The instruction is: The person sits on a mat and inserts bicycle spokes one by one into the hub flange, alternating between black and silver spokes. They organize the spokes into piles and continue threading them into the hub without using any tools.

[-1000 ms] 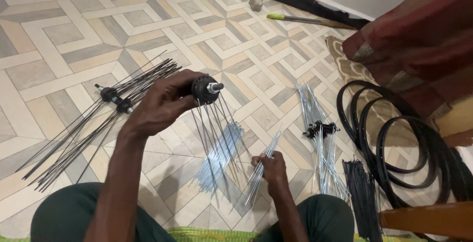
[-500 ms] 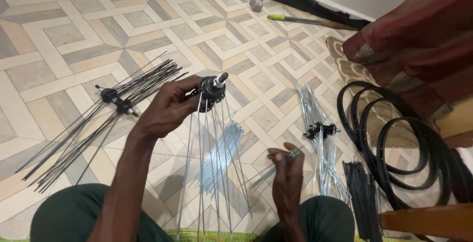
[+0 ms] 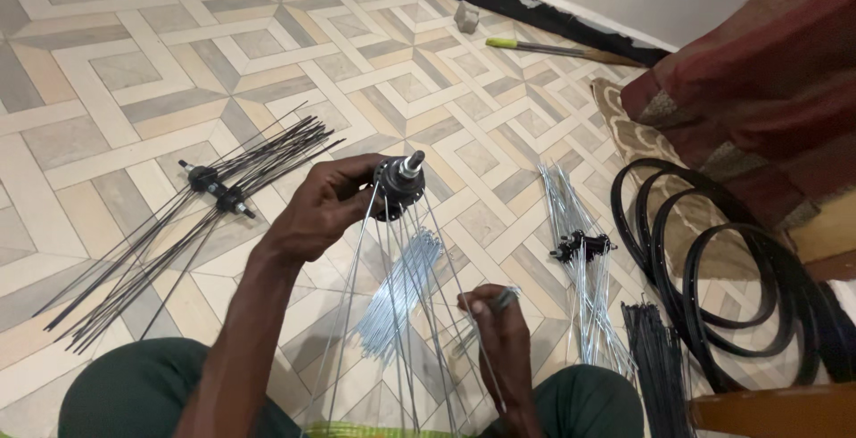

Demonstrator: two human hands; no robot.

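The left hand (image 3: pixel 325 210) holds a black wheel hub (image 3: pixel 399 186) up over the tiled floor (image 3: pixel 107 72), fingers curled around it. Thin silver spokes (image 3: pixel 392 313) hang down from the hub, and their bottom ends are cut off at the picture's edge. The right hand (image 3: pixel 499 331) pinches one spoke near its tip; that tip is hard to see. More loose silver spokes (image 3: pixel 406 282) lie on the floor, partly hidden behind the hanging ones. Black rims (image 3: pixel 713 268) lie on the right, cut off by the edge.

One head-worn camera looks steeply down, close over the tiled floor (image 3: pixel 134 63).
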